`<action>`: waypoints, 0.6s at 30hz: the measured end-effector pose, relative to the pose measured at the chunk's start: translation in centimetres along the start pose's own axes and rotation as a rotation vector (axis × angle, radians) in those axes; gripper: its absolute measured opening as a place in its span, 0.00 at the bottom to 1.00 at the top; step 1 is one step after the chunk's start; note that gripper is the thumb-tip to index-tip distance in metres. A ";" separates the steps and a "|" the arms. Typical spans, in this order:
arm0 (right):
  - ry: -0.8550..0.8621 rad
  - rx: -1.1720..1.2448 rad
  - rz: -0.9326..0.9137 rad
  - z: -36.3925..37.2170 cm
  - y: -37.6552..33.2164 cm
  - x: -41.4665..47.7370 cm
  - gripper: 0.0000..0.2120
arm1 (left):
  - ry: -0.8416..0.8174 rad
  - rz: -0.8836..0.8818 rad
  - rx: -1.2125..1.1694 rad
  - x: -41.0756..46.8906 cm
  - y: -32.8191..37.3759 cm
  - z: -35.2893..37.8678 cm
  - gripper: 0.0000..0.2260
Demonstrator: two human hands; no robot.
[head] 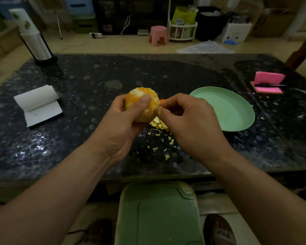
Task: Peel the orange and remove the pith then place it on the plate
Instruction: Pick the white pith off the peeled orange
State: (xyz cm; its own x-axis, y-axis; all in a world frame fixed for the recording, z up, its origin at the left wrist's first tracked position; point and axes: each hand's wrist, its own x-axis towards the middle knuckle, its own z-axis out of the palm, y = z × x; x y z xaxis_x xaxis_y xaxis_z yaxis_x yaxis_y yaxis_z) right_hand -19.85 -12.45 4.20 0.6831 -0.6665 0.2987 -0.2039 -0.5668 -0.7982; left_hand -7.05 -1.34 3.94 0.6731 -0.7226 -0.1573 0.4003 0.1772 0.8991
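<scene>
head | orange (pixel 143 103) above table (pixel 78 138), skin off, white pith patches left | left hand (pixel 121 124) cups it, thumb across front | right hand (pixel 187 119) pinches pith at its right side | advice: pull thin strips, turn fruit, don't squeeze | peel scraps (pixel 160 124) below | plate (pixel 226 110) right, bare

Tally: one orange (pixel 140 93), one plate (pixel 226 110), left hand (pixel 120 124), right hand (pixel 189 121), one white notepad (pixel 39 105), one pink notepad (pixel 270 77), one pen (pixel 267 85).
</scene>
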 end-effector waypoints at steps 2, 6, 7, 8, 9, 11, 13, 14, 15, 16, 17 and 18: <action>0.017 0.007 0.000 0.0 0.1 0.0 0.02 | -0.012 -0.021 -0.035 0.0 0.0 -0.1 0.29; 0.038 0.045 -0.001 0.2 0.0 0.0 0.01 | 0.005 -0.031 -0.056 0.3 -0.1 -0.5 0.31; 0.039 0.050 -0.002 0.2 0.0 0.0 0.01 | -0.002 -0.027 -0.055 0.4 -0.1 -0.6 0.32; 0.035 0.052 -0.003 0.2 0.0 -0.1 0.01 | -0.010 -0.020 -0.050 0.4 -0.1 -0.6 0.33; 0.030 0.058 -0.003 0.2 0.0 -0.1 0.01 | -0.010 -0.009 -0.043 0.4 -0.1 -0.6 0.33; 0.026 0.064 -0.002 0.2 0.0 -0.1 0.02 | 0.016 0.030 -0.009 0.3 -0.1 -0.4 0.33; 0.027 0.049 0.000 0.3 0.0 0.0 0.04 | 0.032 0.093 0.062 0.1 -0.2 -0.2 0.33; 0.027 0.038 -0.002 0.3 0.0 0.0 0.04 | 0.033 0.126 0.102 0.0 -0.3 -0.2 0.32; 0.028 0.028 -0.004 0.3 0.1 0.0 0.04 | 0.034 0.155 0.143 0.0 -0.4 -0.3 0.32; 0.027 0.015 -0.005 0.3 0.1 0.0 0.05 | 0.034 0.183 0.192 0.1 -0.6 -0.5 0.31; 0.024 -0.002 -0.008 0.3 0.1 0.0 0.05 | 0.035 0.215 0.252 0.1 -0.7 -0.8 0.30; 0.022 -0.026 -0.015 0.3 0.2 0.0 0.06 | 0.038 0.251 0.323 0.2 -0.9 -1.0 0.29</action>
State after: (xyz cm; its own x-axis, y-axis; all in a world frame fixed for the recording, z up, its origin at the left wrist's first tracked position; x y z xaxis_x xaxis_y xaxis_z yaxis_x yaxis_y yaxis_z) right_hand -19.69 -12.36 3.91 0.6708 -0.6680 0.3222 -0.2120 -0.5890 -0.7798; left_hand -6.61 -0.99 2.70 0.7497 -0.6577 0.0735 0.0092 0.1214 0.9926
